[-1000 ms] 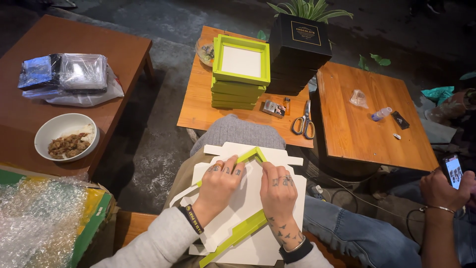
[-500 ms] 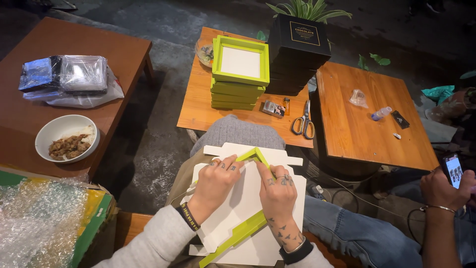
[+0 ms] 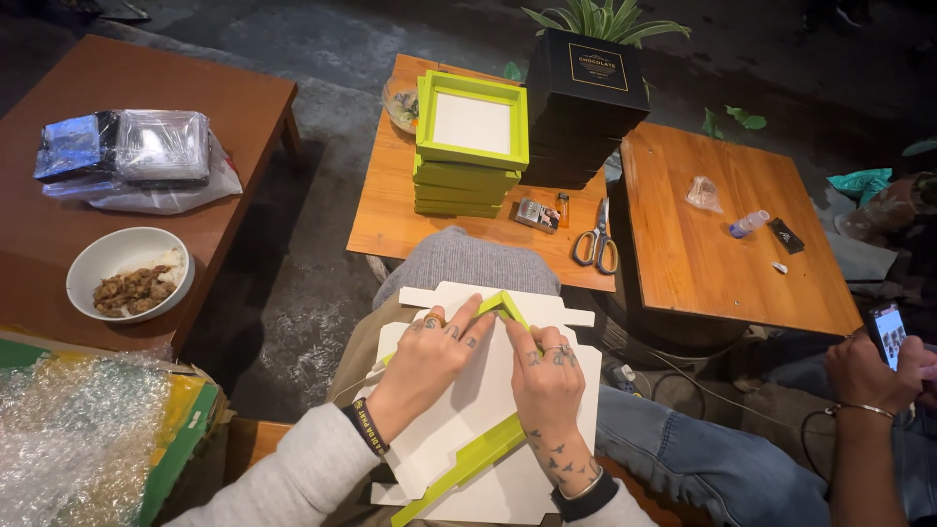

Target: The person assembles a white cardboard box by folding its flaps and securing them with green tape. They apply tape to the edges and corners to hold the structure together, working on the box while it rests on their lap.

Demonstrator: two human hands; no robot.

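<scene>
Now both hands have drawn closer together at the top of the flat white card blank (image 3: 468, 410) that lies across the person's lap. A second ago the fingers were spread a little wider; at this point the left hand (image 3: 429, 356) and right hand (image 3: 547, 376) meet at the green folded corner (image 3: 503, 304), fingertips pressing its crease down. Neither hand has a closed grip on anything; both lie flat, fingers extended, pinning the card. The fold therefore looks to be getting set rather than just started.

Counted: one blank on the lap, one stack of green-rimmed trays (image 3: 468, 146) on the near wooden surface (image 3: 390, 220), one stack of black boxes (image 3: 584, 98), one pair of scissors (image 3: 595, 244), one bowl of food (image 3: 129, 275). A second person's hand (image 3: 864, 366) holds a phone (image 3: 888, 332).
</scene>
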